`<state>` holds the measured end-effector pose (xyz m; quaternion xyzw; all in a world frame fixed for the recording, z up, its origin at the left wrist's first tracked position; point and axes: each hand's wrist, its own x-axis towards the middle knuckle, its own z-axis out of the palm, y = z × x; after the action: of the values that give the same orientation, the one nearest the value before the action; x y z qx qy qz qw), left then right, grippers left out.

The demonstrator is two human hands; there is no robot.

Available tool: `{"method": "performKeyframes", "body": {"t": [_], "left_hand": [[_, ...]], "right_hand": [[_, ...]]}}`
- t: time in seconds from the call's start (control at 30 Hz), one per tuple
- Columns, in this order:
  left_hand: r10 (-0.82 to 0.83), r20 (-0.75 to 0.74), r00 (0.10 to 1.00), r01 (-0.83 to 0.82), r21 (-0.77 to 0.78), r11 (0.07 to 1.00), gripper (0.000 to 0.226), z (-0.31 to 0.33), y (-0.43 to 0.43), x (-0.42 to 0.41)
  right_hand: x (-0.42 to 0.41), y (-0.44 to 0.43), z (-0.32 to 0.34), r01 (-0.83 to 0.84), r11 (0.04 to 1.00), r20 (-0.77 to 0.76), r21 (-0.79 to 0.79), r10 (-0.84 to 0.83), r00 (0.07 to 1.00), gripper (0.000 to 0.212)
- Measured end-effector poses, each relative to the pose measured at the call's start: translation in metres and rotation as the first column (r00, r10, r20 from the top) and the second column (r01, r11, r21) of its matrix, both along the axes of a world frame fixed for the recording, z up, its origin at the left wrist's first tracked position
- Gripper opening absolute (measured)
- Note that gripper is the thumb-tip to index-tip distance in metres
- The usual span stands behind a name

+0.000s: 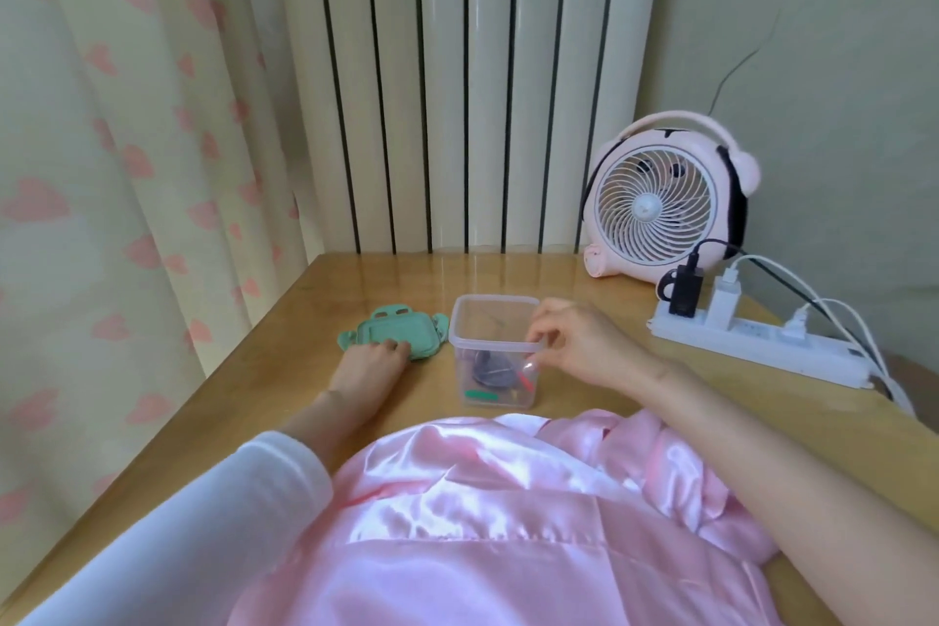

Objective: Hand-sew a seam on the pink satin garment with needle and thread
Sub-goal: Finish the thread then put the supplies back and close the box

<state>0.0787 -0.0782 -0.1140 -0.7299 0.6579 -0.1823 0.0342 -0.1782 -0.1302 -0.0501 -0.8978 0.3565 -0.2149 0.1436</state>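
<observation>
The pink satin garment [488,513] lies bunched on the near part of the wooden table [355,280]. Behind it stands a clear plastic box [488,320] without its lid, with dark thread and small sewing items at the bottom. My right hand [574,341] hovers at the box's right rim with fingers curled and pinched over the opening; whether it holds anything I cannot tell. The green lid [394,336] lies flat to the left of the box, and my left hand [368,363] rests on its near edge, fingers flat. No needle is discernible.
A pink desk fan [665,203] stands at the back right. A white power strip [757,346] with plugs and cables runs along the right edge. A radiator [457,81] and a curtain [101,168] stand behind and left of the table.
</observation>
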Motion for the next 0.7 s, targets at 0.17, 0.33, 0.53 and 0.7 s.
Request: {"method": "performKeyframes", "body": {"t": [0.17, 0.33, 0.53, 0.7], "left_hand": [[-0.105, -0.143, 0.984, 0.027, -0.46, 0.887, 0.016, 0.033, 0.024, 0.018], [-0.407, -0.618, 0.673, -0.356, -0.752, 0.554, 0.029, 0.116, 0.047, 0.003], [-0.366, -0.885, -0.287, -0.309, -0.277, 0.91, 0.022, 0.146, 0.009, -0.042], [-0.046, -0.974, -0.223, -0.235, 0.008, 0.972, 0.022, 0.112, -0.009, -0.05]], "right_hand": [[-0.001, -0.008, -0.01, -0.018, 1.0, 0.073, -0.022, 0.019, 0.997, 0.012], [0.004, -0.003, 0.025, 0.077, 0.989, 0.605, 0.127, -0.139, 0.784, 0.028], [0.012, -0.001, 0.065, -0.299, 0.76, 0.674, 0.577, -0.237, 0.699, 0.052], [0.007, -0.018, 0.037, -0.085, 0.63, 0.498, 0.772, -0.515, 0.698, 0.009]]}}
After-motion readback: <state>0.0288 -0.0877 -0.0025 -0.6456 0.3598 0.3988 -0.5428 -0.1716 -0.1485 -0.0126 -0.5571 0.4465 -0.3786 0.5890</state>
